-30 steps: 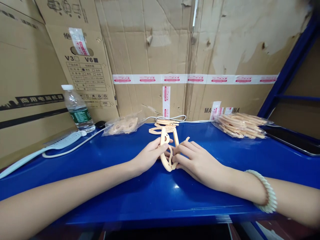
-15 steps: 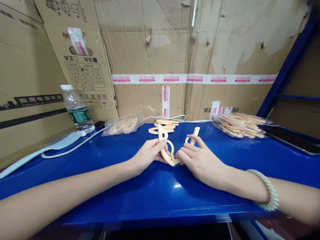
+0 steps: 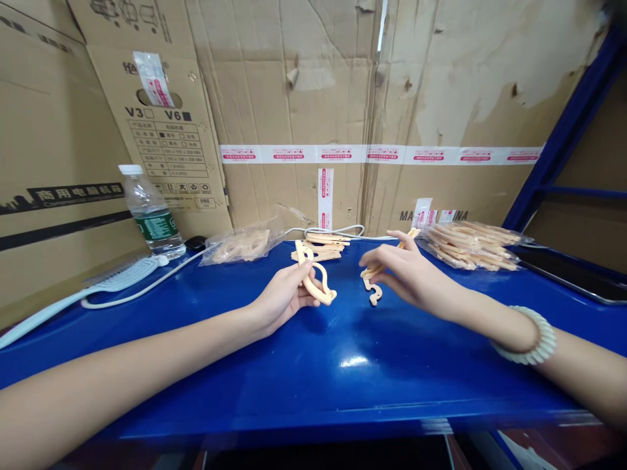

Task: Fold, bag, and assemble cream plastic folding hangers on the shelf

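Observation:
My left hand (image 3: 289,290) is closed around a peach plastic hanger arm (image 3: 323,277), a curved piece with an open loop, held tilted just above the table. Across a gap to the right, my right hand (image 3: 399,264) grips another peach hanger piece with a hook (image 3: 375,295). That hook hangs below the fingers, while the piece's other end shows above them. The fingers hide its middle. Behind my left hand lies a small stack of flat hanger pieces (image 3: 330,247).
On the blue table (image 3: 313,385), a bag of hanger pieces (image 3: 242,246) lies back left and a larger bagged pile (image 3: 470,245) back right. A water bottle (image 3: 154,219), a hairbrush (image 3: 122,274), a white cable (image 3: 147,297) and a dark tablet (image 3: 578,271) are around. Cardboard (image 3: 294,196) stands behind.
The two hanger pieces, touching or nearly so before, are now well apart. My right hand has moved right and away with its piece; my left has shifted slightly left and up.

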The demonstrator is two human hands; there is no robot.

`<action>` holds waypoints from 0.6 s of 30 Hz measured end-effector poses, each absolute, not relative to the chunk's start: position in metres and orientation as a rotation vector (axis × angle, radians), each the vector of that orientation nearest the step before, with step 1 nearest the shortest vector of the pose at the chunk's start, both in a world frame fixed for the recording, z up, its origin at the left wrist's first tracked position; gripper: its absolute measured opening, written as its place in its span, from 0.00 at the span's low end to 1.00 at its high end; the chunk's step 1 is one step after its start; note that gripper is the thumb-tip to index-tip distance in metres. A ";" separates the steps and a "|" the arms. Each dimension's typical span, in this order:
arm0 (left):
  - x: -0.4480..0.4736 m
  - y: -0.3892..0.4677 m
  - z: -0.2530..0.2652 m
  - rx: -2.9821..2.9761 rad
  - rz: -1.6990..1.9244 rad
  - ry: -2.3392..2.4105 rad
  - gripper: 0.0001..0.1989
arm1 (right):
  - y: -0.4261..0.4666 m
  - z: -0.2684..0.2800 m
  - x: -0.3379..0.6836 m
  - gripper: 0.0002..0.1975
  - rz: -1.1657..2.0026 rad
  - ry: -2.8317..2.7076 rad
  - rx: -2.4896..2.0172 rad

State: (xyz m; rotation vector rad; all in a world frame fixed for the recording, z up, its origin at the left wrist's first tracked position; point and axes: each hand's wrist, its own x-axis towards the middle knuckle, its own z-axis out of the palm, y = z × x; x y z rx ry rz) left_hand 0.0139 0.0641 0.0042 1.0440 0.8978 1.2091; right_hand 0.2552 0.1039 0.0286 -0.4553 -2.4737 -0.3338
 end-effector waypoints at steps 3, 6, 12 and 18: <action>0.014 0.063 0.006 1.025 1.213 0.918 0.16 | 0.112 0.028 0.257 0.08 -0.280 -2.618 -0.450; 0.014 0.064 0.006 1.031 1.211 0.908 0.16 | 0.110 0.024 0.251 0.11 -0.142 -2.757 -0.418; 0.014 0.064 0.006 1.030 1.208 0.916 0.16 | 0.104 0.027 0.249 0.10 0.220 -2.746 -0.524; 0.014 0.065 0.007 1.037 1.203 0.928 0.16 | 0.117 0.034 0.262 0.11 0.332 -2.821 -0.752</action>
